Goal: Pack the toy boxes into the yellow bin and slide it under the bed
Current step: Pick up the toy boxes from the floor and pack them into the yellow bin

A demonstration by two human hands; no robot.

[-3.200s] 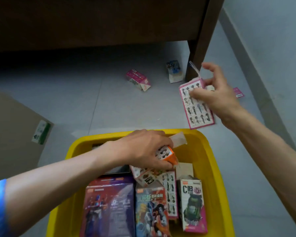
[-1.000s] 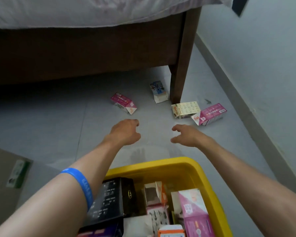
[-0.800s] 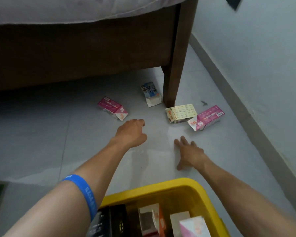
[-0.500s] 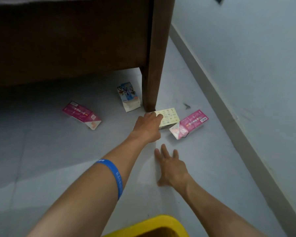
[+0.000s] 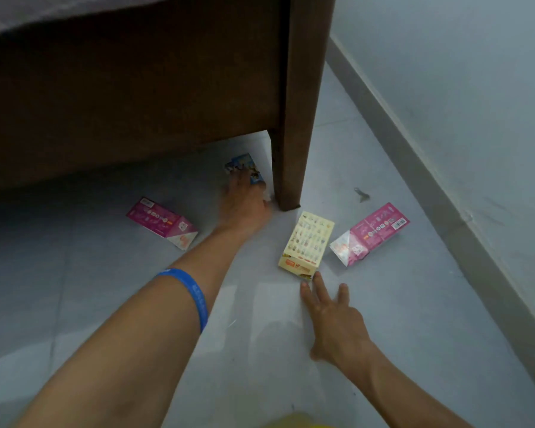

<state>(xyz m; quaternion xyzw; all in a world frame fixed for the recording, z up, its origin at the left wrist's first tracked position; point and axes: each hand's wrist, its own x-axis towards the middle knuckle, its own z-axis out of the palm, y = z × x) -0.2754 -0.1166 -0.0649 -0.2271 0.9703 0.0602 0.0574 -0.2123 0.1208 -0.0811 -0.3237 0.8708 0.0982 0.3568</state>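
My left hand (image 5: 244, 205) reaches to the foot of the bed leg, its blurred fingers lying over a blue toy box (image 5: 243, 163); whether they grip it is unclear. My right hand (image 5: 331, 316) rests flat on the floor with fingers spread, its fingertips just short of a cream toy box (image 5: 308, 242). A pink toy box (image 5: 374, 231) lies right of the cream one. Another pink toy box (image 5: 158, 219) lies left of my left arm. Only a sliver of the yellow bin's rim (image 5: 297, 420) shows at the bottom edge.
The dark wooden bed frame and its leg (image 5: 300, 118) stand just right of the blue box, with a low gap beneath. A grey baseboard (image 5: 430, 149) and wall run diagonally on the right. The floor is pale tile.
The view has moved forward past the bin. My left hand has gone from the cream box to the blue box by the bed leg. The cream box now lies turned lengthwise. My right hand stays on the floor.
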